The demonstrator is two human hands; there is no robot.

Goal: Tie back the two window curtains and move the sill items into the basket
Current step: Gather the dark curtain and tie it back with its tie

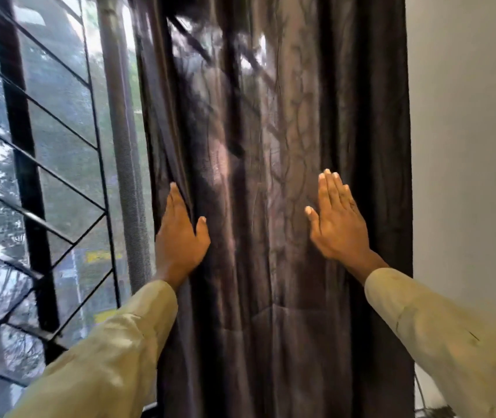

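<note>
A dark grey-brown curtain [271,146] hangs in folds down the middle of the view, partly see-through against the light. My left hand [180,233] lies flat on the curtain's left edge, fingers straight and partly tucked into a fold. My right hand [335,218] is spread flat against the curtain's right part, fingers straight and pointing up. Neither hand holds anything. No tie-back, sill, sill items or basket can be seen.
The window [44,176] with a black diagonal metal grille and mesh fills the left side, trees blurred beyond it. A grey vertical frame post [120,146] stands just left of the curtain. A plain white wall [467,146] borders the curtain on the right.
</note>
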